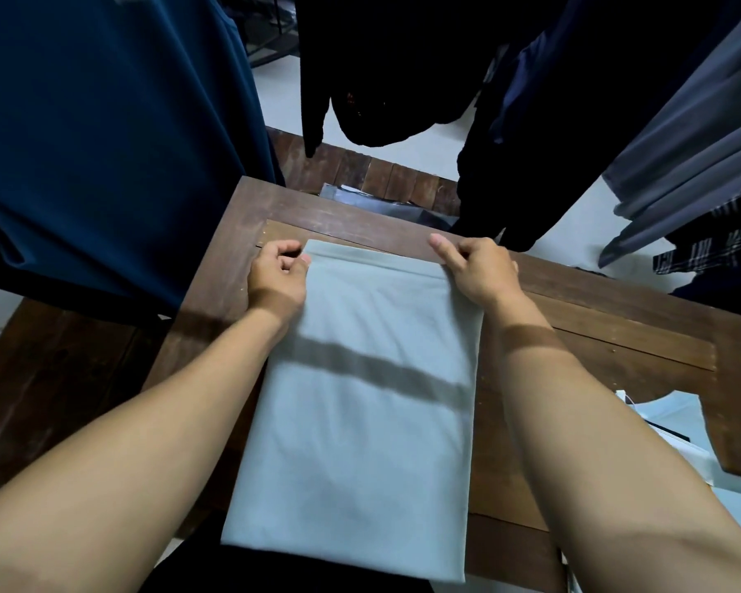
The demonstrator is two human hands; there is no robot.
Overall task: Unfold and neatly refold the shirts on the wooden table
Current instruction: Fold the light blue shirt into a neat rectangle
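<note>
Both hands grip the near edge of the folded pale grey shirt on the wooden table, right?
No. In the head view the left hand and right hand grip the far edge of the folded pale grey shirt on the wooden table.

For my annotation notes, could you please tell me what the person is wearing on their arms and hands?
The left forearm and right forearm are bare, with no sleeves in view; the left hand and right hand have no gloves, watch or visible rings.

Seemingly a clothes shop: dark garments (103, 122) hang around a wooden table (595, 318).
</note>
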